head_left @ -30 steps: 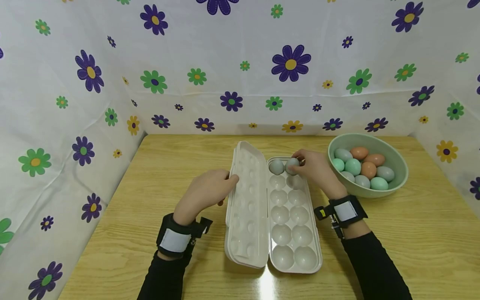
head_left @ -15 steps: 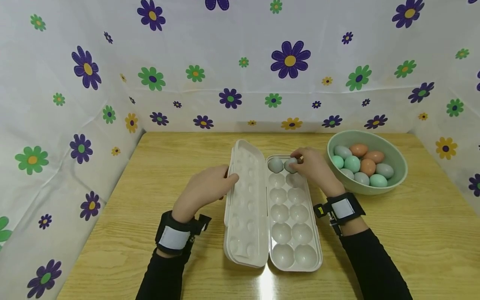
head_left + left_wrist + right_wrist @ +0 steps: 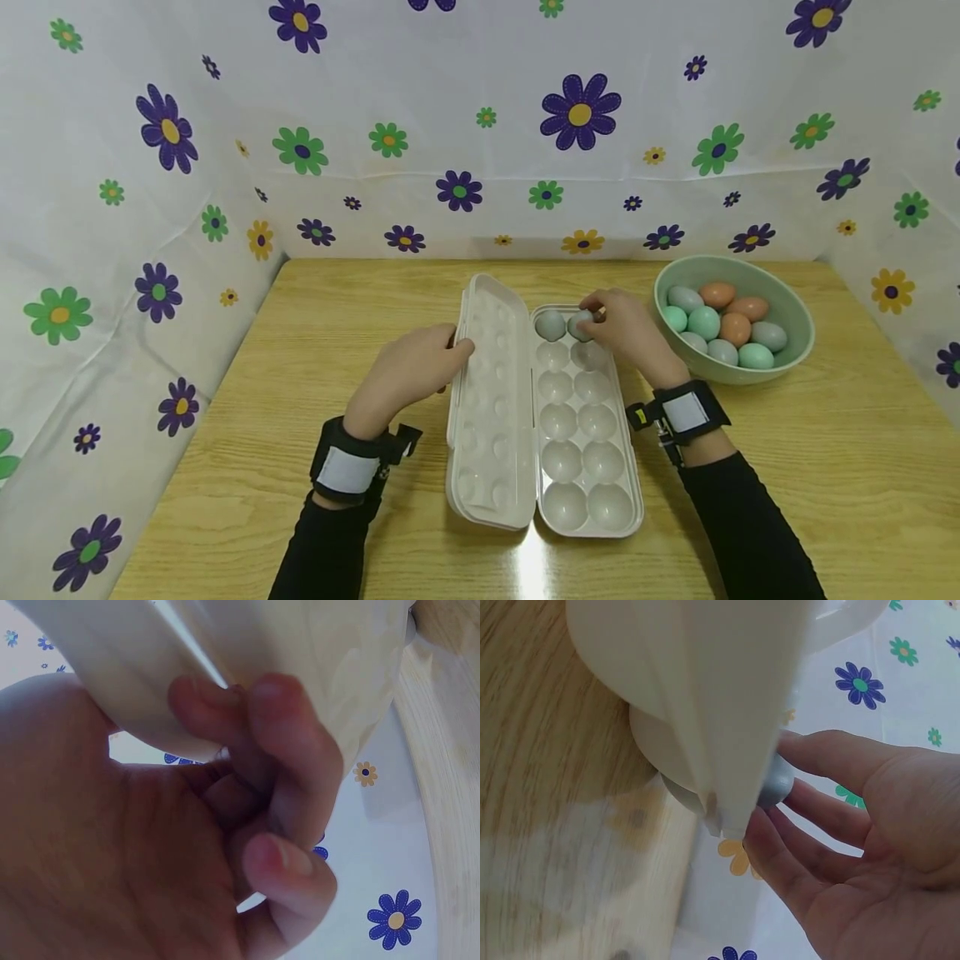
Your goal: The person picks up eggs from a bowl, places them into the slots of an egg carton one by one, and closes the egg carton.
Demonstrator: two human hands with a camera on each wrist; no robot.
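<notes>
The open white plastic egg carton (image 3: pixel 558 423) stands on a light wood-grain table (image 3: pixel 225 483). At its left, the left hand (image 3: pixel 408 371) grips the edge of its upright-tilted lid (image 3: pixel 487 417), thumb on the inner side and fingers curled behind. At the carton's far right cup, the right hand (image 3: pixel 628 329) pinches a smooth grey-blue egg (image 3: pixel 579 326) between thumb and bent fingers. A second grey-blue egg (image 3: pixel 551 326) sits in the far left cup. Right of the carton, a pale green round bowl (image 3: pixel 738 375) holds orange-brown, mint-green and grey eggs (image 3: pixel 734 330).
</notes>
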